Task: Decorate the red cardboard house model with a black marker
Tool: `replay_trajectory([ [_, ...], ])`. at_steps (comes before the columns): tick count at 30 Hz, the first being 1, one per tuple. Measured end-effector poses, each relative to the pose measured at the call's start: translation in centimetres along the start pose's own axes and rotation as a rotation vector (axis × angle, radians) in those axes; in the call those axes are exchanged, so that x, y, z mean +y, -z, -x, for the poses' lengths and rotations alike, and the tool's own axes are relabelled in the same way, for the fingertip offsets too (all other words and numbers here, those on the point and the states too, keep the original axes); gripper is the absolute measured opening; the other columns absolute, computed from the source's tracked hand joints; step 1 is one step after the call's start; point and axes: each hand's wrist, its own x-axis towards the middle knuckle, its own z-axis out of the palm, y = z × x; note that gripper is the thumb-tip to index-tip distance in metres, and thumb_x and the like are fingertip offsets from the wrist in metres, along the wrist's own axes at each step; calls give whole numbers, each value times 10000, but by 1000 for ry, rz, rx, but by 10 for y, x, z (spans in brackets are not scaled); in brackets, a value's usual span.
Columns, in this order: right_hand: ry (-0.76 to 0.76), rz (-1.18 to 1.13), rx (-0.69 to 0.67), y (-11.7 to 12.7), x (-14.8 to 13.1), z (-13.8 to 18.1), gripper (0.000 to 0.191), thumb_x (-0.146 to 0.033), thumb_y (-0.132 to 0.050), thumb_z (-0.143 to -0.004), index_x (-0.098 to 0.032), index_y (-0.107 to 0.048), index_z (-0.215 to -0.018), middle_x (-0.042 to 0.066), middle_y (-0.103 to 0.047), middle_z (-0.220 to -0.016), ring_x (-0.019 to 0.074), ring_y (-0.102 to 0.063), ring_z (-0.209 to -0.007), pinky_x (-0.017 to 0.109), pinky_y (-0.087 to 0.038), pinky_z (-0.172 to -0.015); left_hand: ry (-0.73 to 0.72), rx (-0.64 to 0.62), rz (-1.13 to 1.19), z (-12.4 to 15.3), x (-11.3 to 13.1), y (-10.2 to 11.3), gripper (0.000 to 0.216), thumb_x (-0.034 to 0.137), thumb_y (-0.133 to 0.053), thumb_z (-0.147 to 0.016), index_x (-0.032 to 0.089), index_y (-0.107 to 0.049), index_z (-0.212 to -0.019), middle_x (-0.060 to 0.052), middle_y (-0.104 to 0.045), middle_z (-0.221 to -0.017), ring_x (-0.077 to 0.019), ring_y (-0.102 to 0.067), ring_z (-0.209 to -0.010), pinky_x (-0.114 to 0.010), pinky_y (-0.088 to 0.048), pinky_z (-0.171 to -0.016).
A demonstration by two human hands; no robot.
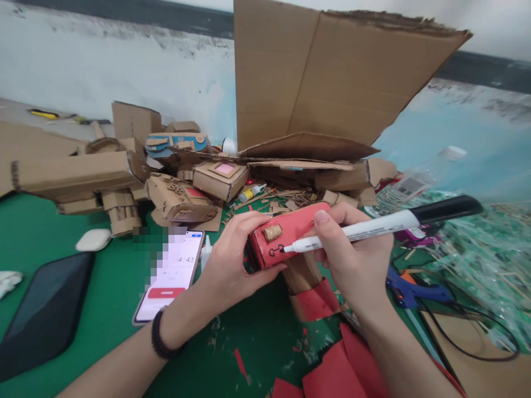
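My left hand (232, 254) grips the left end of a small red-covered cardboard model (296, 224), thumb below and fingers over the top. A short brown cardboard stub (272, 232) sticks up from its red face, and a black outline drawing is beside it. Between the thumb and fingers of my right hand (352, 249) is a whiteboard marker (365, 226), white with a black cap on its back end. Its tip meets the red face at the drawing, or is just above it. Under the model extends a cardboard handle (305, 273) with a red band round its lower end.
Cardboard models (78, 171) and scraps crowd the back, below a large upright cardboard sheet (332, 72). A lit phone (174, 276) and a dark tablet-like device (47, 309) lie left. On the right are a blue glue gun (415, 287), its cable and a plastic bottle (415, 182). Red paper (344, 367) lies in front.
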Motion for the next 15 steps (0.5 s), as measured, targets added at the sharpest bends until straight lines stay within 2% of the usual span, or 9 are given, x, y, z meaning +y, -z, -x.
replay_trajectory([
  [9,-6,-1,-42,-1,0,2,420,-399,-746,-1013,-224,-630,-650,-51,-574,-479,97,-459,-416,252,-320,-430,4,-1,-4,0,1,0,694,348,-880,-930,293,-476,-1491,-132,-666,-1409,-344,-684,-1328,-536,-611,-1106],
  [15,-2,21,-45,-2,-1,3,404,-384,-745,-1006,-227,-627,-652,-55,-584,-485,96,-468,-434,253,-334,-449,5,2,2,1,0,-1,676,346,-873,-939,273,-481,-1485,-128,-660,-1412,-321,-673,-1335,-499,-597,-1131],
])
